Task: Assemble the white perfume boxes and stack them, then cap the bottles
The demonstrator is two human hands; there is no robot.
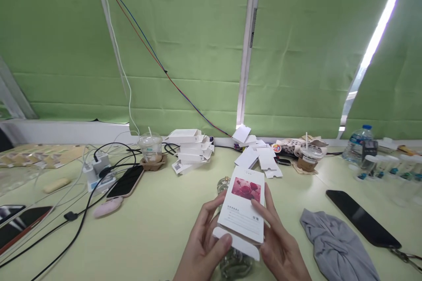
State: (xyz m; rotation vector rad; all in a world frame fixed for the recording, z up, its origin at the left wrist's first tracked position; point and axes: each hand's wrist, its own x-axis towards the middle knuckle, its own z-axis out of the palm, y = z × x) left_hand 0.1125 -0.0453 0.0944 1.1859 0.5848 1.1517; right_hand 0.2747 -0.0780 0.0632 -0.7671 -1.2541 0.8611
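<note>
The white box (243,202) is between the two hands above the near part of the bench (158,232), its rose-picture face turned up and its far end pointing to 12 o'clock. The left hand (206,239) grasps it from the 8 o'clock side, the thumb pressed on the end flap (242,246), which stands out at the box's 6 o'clock end. The right hand (280,237) grasps the 4 o'clock side, with one fingertip resting on the printed face beside the picture.

Clear glass (235,268) shows below the flap, and another glassy part (223,183) peeps out at 11 o'clock, just beside the box; whether they belong to one thing cannot be told.

Taking the box as centre, a stack of white cartons (194,151) stands between 10 and 11 o'clock, with a lidded cup (150,147) left of it at 10. Flat white cards (259,156) lie in a loose heap toward 1 o'clock. A second lidded cup (308,158) stands at 2, a black phone (362,217) lies at 3 and a crumpled grey cloth (339,246) near 4. The pink object (108,207) sits at 9.
</note>
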